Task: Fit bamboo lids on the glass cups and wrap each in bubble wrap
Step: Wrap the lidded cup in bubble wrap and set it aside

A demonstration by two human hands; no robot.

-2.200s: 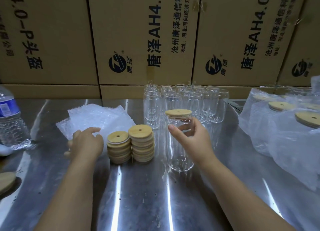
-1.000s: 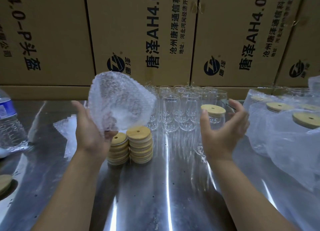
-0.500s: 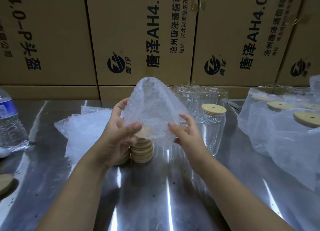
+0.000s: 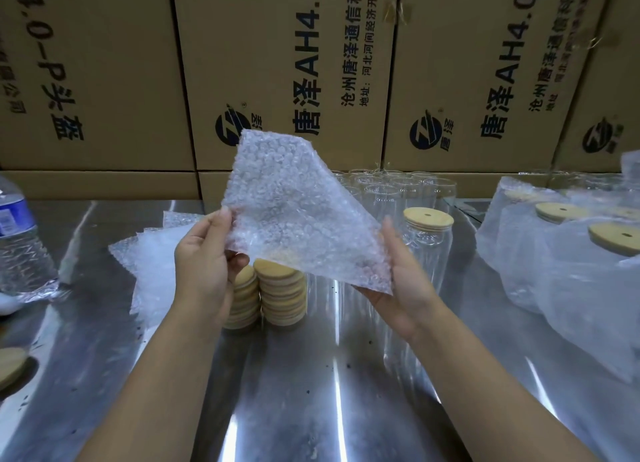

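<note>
Plastic bubble wrap sheet, clear and pocked, hangs between our hands above two stacks of round bamboo lids on the shiny steel tabletop. Our left hand pinches its left edge between thumb and fingers. Our right hand props the lower corner, its fingers hidden behind the sheet, so we cannot tell whether they grip. We judge the wrapping step is just beginning: the tall lidded glass cup stands unwrapped just beside our right hand. Next we should spread the sheet and bring it round that cup.
</note>
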